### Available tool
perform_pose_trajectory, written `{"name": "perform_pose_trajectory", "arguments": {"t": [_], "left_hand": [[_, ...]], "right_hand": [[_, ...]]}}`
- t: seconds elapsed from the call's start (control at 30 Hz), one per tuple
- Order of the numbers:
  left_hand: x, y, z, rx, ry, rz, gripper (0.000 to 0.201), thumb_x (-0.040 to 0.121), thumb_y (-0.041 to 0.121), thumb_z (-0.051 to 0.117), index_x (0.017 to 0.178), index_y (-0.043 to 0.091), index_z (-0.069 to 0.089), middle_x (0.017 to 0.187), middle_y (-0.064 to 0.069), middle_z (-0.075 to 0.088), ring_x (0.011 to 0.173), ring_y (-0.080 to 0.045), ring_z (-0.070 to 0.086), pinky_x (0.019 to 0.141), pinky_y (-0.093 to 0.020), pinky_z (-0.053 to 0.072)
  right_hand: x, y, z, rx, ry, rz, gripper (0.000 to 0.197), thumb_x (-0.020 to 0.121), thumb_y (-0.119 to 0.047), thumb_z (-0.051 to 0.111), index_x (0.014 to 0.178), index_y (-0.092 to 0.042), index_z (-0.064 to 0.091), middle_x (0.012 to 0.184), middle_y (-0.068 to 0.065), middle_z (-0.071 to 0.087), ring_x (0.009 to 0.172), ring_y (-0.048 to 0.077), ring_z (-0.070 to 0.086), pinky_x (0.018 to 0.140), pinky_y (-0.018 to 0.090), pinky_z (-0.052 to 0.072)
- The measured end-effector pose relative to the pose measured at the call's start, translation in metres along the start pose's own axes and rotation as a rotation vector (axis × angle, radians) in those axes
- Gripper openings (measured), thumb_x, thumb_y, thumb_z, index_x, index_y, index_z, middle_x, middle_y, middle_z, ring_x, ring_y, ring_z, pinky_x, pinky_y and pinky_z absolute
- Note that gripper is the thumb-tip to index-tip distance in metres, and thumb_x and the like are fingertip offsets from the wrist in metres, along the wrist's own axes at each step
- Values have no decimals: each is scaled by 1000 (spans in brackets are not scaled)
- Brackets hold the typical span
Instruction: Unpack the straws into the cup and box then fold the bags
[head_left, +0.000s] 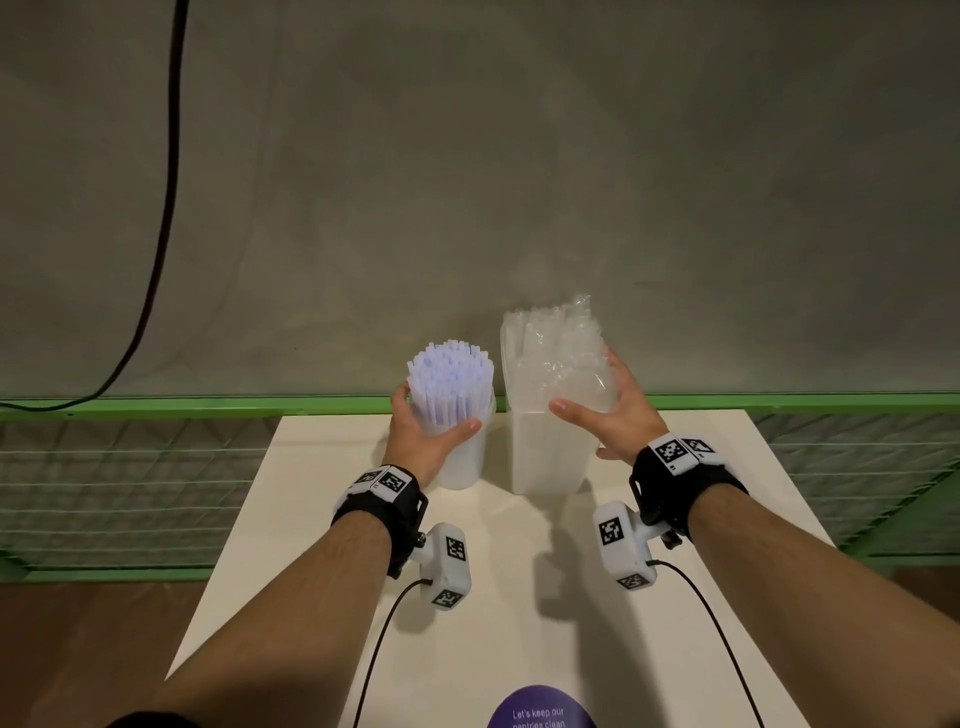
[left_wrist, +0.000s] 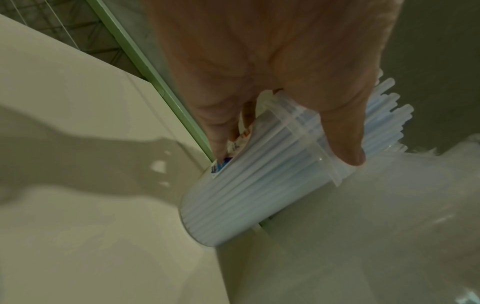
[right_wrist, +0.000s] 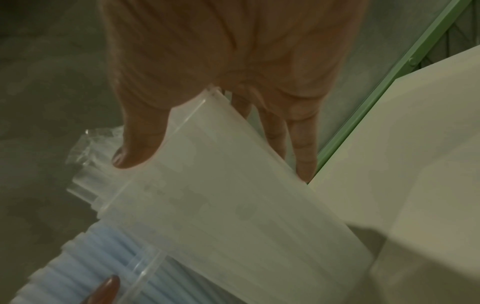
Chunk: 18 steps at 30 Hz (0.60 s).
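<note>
At the far edge of the table (head_left: 727, 519), box (head_left: 545, 452) and cup (head_left: 462, 457) stand side by side, straws (head_left: 449, 379) in both. Unpacking looks finished; folding bags comes next. Right hand (head_left: 613, 415) wraps the box, left hand (head_left: 421, 436) wraps the cup.

You have pale blue straws (head_left: 450, 382) in a frosted clear cup (head_left: 462, 462), a milky white box (head_left: 545, 457), a cream table (head_left: 311, 519), a green rail (head_left: 208, 405), and black-and-white checkered wrist tags (head_left: 672, 451).
</note>
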<state>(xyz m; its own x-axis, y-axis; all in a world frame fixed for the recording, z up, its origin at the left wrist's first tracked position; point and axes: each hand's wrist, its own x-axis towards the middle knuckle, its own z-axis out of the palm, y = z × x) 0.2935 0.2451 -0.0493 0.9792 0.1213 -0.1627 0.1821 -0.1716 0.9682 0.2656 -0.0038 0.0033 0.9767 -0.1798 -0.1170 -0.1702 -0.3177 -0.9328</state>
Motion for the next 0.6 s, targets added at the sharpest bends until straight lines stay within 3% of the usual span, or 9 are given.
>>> {"name": "perform_pose_trajectory", "arguments": {"t": [0.1, 0.17, 0.23, 0.3, 0.4, 0.47, 0.6], "left_hand": [[0, -1, 0, 34, 13, 15, 126, 42, 59, 90, 146, 37, 23, 146, 2, 47, 134, -19, 47, 114, -49, 39], [-6, 6, -1, 85, 39, 24, 126, 51, 50, 93, 151, 32, 19, 151, 0, 37, 139, -21, 40, 118, -46, 33], [-15, 14, -3, 152, 81, 42, 122, 62, 39, 93, 155, 27, 14, 156, -2, 22, 144, -22, 31, 120, -41, 28], [-21, 24, -5, 227, 139, 119, 120, 65, 39, 92, 155, 25, 14, 159, -2, 13, 146, -24, 26, 120, -42, 27], [-32, 53, -8, 444, 228, 230, 105, 73, 44, 84, 154, 22, 22, 162, -6, 11, 147, -28, 22, 116, -44, 26], [-45, 76, -12, 613, 247, 286, 87, 78, 39, 78, 150, 25, 33, 162, -7, 12, 146, -30, 21, 114, -45, 24], [-74, 131, -31, 853, 242, 437, 57, 74, 24, 73, 129, 28, 58, 159, -5, 19, 141, -27, 24, 109, -42, 24]], "right_hand": [[0, 1, 1, 14, -4, 8, 109, 60, -54, 87, 145, -53, 20, 138, -23, 40, 128, 15, 44, 102, 51, 46], [-1, -1, 0, -4, -8, 10, 108, 61, -54, 87, 145, -54, 19, 134, -24, 41, 124, 14, 46, 99, 49, 48], [-3, -4, -1, -67, -6, -4, 113, 60, -55, 87, 149, -48, 16, 142, -19, 41, 125, 12, 43, 107, 43, 39], [-6, -7, -5, -134, 11, -17, 125, 58, -56, 87, 153, -39, 8, 153, -9, 33, 136, 15, 38, 113, 36, 30], [-18, -22, -13, -190, 41, -5, 132, 57, -59, 87, 155, -31, 2, 161, 1, 19, 146, 21, 24, 118, 40, 24], [-27, -39, -19, -244, 82, -32, 118, 68, -58, 80, 155, -22, 10, 161, 4, 21, 145, 24, 26, 117, 39, 26], [-50, -96, -41, -399, 248, -163, 56, 95, -43, 56, 141, -11, 46, 142, 13, 50, 128, 29, 48, 106, 35, 35]]}}
